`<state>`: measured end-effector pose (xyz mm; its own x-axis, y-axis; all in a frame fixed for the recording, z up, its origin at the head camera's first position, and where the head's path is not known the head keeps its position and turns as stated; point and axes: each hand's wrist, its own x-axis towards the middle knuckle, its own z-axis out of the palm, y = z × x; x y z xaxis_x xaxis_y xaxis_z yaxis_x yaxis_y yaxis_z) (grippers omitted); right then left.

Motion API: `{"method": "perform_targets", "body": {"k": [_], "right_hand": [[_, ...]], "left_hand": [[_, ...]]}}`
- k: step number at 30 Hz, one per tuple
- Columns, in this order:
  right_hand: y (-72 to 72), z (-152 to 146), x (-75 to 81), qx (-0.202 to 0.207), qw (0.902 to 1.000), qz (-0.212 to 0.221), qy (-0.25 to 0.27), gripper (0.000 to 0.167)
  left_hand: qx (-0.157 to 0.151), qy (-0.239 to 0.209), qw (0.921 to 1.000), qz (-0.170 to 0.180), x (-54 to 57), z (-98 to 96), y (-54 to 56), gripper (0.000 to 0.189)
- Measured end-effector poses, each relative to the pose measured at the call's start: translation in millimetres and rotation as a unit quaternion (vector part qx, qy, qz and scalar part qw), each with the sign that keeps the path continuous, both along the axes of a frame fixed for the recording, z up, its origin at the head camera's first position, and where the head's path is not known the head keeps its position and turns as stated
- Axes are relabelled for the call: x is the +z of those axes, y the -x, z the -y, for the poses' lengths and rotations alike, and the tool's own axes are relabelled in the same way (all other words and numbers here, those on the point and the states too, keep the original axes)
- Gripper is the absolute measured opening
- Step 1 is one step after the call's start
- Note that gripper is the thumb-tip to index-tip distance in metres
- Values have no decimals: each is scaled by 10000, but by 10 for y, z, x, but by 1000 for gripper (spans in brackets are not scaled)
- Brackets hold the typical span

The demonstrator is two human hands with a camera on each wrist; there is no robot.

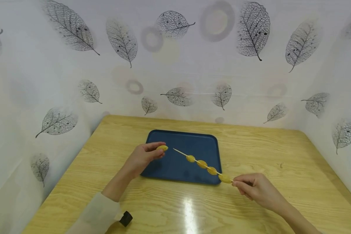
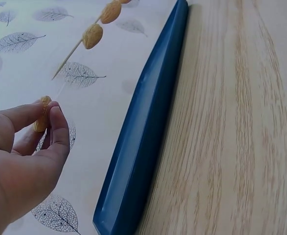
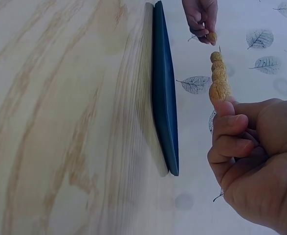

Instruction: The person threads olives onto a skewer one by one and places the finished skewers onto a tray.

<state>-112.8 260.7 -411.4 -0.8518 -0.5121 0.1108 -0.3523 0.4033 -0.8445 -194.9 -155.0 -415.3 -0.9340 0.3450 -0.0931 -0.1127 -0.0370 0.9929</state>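
Observation:
My right hand [image 1: 258, 190] pinches the lower end of a thin wooden skewer [image 1: 179, 152] between thumb and fingers. Several golden-yellow oval pieces of food [image 1: 201, 164] are threaded along it, the largest piece [image 3: 219, 92] right beside the fingertips. The bare pointed tip slants up toward my left hand [image 1: 143, 159]. Between that hand's thumb and fingers sits a loose golden oval piece [image 2: 44, 112] of the same look, a short gap away from the skewer's tip. Both hands are raised around a dark blue tray [image 1: 175, 174], the left one overlapping its left side in the head view.
The tray rests on a light wood-grain table [image 1: 251, 146]. A white cloth printed with leaves [image 1: 193, 71] hangs around the back and sides. A small black object [image 1: 125, 218] shows by the left sleeve [image 1: 95, 213].

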Motion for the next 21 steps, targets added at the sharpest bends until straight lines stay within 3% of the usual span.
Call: {"method": "perform_targets", "body": {"k": [8, 21], "right_hand": [[3, 92, 19, 191, 9998, -40, 50, 19], [16, 118, 12, 172, 9997, 145, -61, 17]], "left_hand": [[-73, -93, 9999, -8, -7, -42, -10, 45], [-218, 45, 9997, -77, -2, -90, -49, 44]]}}
